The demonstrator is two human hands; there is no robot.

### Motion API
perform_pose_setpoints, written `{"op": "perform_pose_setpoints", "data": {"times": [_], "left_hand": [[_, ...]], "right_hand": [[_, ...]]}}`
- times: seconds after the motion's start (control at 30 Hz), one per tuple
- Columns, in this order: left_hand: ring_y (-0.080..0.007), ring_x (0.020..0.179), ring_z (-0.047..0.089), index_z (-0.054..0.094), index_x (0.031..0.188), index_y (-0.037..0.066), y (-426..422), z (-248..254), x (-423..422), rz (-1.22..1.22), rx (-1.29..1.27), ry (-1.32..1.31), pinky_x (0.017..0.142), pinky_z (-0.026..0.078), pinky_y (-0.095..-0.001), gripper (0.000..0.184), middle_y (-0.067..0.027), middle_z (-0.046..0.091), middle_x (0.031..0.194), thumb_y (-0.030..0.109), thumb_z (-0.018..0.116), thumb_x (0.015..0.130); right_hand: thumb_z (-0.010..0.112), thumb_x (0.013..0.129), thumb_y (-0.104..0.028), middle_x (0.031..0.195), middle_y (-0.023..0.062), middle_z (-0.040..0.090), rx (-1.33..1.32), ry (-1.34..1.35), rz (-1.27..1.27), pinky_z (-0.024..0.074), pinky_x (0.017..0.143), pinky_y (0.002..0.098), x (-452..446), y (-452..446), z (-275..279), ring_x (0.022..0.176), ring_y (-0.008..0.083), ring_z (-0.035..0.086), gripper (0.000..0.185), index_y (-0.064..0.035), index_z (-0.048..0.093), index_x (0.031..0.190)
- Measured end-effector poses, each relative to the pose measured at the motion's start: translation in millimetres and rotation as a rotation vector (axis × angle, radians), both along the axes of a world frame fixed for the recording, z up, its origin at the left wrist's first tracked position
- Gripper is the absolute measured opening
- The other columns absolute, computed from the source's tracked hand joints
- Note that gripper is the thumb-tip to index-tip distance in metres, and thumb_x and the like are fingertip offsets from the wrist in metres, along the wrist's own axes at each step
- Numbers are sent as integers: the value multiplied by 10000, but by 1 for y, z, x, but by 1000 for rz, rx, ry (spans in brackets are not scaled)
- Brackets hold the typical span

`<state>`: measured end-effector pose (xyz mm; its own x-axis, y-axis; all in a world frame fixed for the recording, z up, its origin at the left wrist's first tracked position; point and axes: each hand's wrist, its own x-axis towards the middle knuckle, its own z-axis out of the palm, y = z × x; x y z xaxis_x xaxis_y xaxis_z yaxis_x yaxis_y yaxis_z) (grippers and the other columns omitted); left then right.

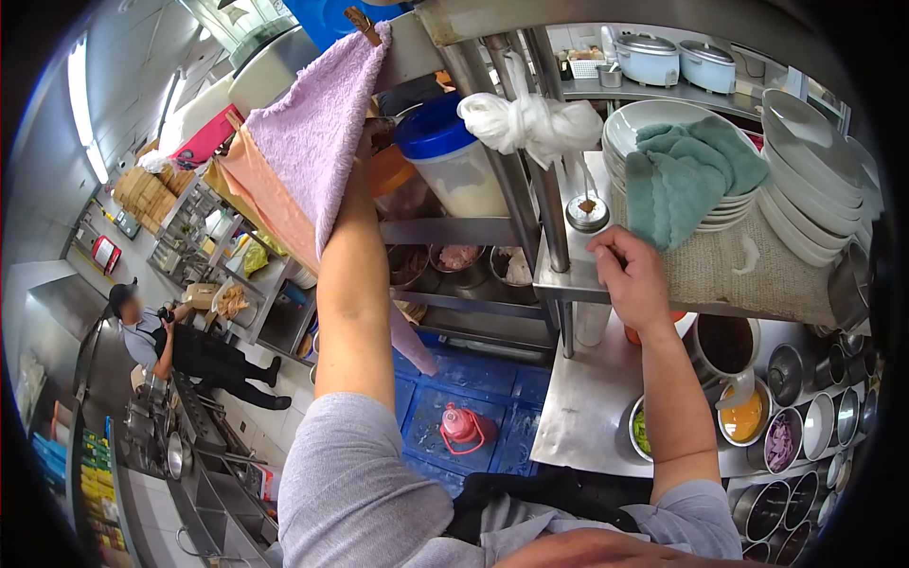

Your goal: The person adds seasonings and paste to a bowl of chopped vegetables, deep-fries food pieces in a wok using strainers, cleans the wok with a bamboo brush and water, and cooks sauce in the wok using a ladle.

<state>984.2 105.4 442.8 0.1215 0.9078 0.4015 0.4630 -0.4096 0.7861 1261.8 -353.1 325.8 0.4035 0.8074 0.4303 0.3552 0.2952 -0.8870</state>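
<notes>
The left forearm (354,275) runs up the left-centre of the frame, and its hand is lost behind the purple towel (308,118), so I cannot tell whether that grip is spread or pinching anything. The nearest thing in plain sight is the blue-lidded tub (453,161), at upper centre on the metal shelf (454,231), just to the right of the hidden grip. The left hand is nearer to it than the right. The tub's upright axis slants in view from the lid, upper left, to the base, lower right. The right hand (629,279), right of centre by the shelf's edge, has its fingers curled inward, pointing upper left, just below a small round jar (587,216); whether they pinch anything is unclear.
</notes>
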Motion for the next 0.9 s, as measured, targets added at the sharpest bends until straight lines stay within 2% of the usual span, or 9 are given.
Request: {"op": "perform_pose_setpoints", "data": {"times": [0.3,0.53,0.63,0.73,0.8,0.83,0.9], "left_hand": [[-158,755,673,684,1027,48,-130,53,-11,89,609,31,656,532,-291,252,-88,707,912,237,672,861],[-185,743,662,671,1072,15,-235,83,-10,64,775,147,664,543,-308,289,-113,694,931,214,664,863],[-197,738,657,666,1091,0,-262,94,-12,36,714,169,667,548,-315,305,-124,688,938,205,661,865],[-167,674,634,666,1057,8,-251,86,-26,7,667,121,591,539,-299,289,-103,674,886,165,707,818],[-165,663,637,662,1035,12,-225,72,-43,18,629,94,549,538,-306,296,-91,669,858,132,742,776],[-173,677,645,658,1046,17,-234,67,-45,9,357,66,551,543,-314,321,-90,673,862,132,755,761],[-181,948,612,646,1113,83,-255,54,-48,73,-221,98,804,501,-382,403,-44,677,964,279,773,784]], "right_hand": [[588,899,-102,620,61,543,-1,-14,54,381,551,301,5,0,-1,564,122,466,114,-2,638,920],[584,899,-106,627,58,556,3,-41,61,388,559,304,6,0,-1,571,123,475,127,7,636,925],[580,901,-108,631,60,558,59,-25,94,396,567,304,7,0,-3,580,124,489,133,10,635,928],[572,910,-108,648,50,580,37,-45,118,404,574,296,7,-5,-2,600,112,505,134,1,643,943],[565,921,-109,683,34,608,63,55,295,423,592,277,5,-13,-4,625,99,526,139,-10,649,970],[565,921,-109,683,34,608,52,56,298,423,592,277,0,-18,-6,625,99,526,139,-10,649,970],[555,929,-98,740,28,642,63,112,540,468,645,262,-18,-27,-8,683,95,577,150,-19,657,1005]]}}
